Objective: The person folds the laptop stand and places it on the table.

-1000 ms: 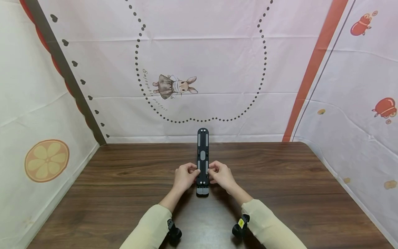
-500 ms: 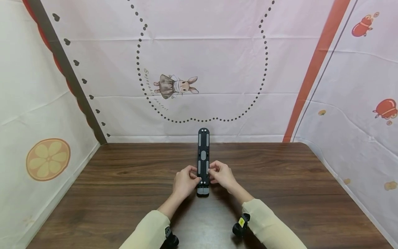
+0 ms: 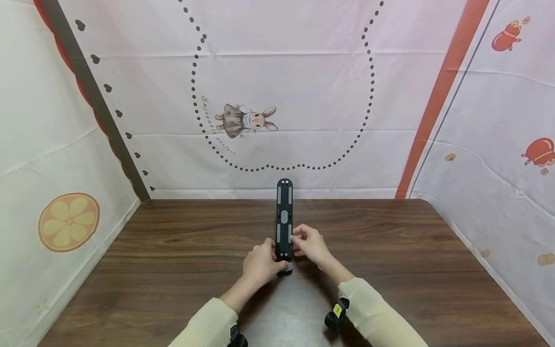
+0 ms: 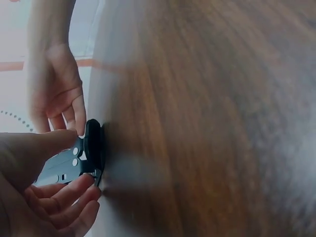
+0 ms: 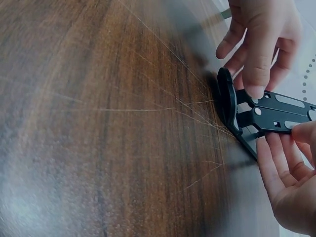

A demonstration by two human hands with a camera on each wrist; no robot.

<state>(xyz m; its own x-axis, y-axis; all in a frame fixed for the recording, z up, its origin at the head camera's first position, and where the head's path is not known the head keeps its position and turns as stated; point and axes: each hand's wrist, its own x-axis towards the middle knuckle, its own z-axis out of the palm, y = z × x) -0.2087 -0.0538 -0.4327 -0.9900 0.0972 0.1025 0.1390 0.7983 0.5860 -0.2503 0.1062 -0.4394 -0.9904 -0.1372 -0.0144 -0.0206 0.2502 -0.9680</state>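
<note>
A slim black folding stand (image 3: 284,202) with grey pads and round rivets stands upright on the table, leaning back; it looks like a folded laptop stand. My right hand (image 3: 311,246) pinches its right edge between thumb and fingers. Lower down on the other side is my left hand (image 3: 260,264), its thumb laid across the front near the bottom hinge and its fingers at the left edge. In the right wrist view, the left thumb (image 5: 256,84) presses by a rivet above the foot (image 5: 226,98). The left thumb and hand partly cover the foot in the head view.
The brown wooden table (image 3: 173,250) extends on both sides of the stand. A printed white cloth (image 3: 312,96) hangs behind it, and more cloth lines the left and right sides. Each forearm carries a wrist camera (image 3: 334,318).
My left hand has slid down the stand toward its bottom end, its thumb now over the hinge and foot. The right hand and the stand stay nearly where they were.
</note>
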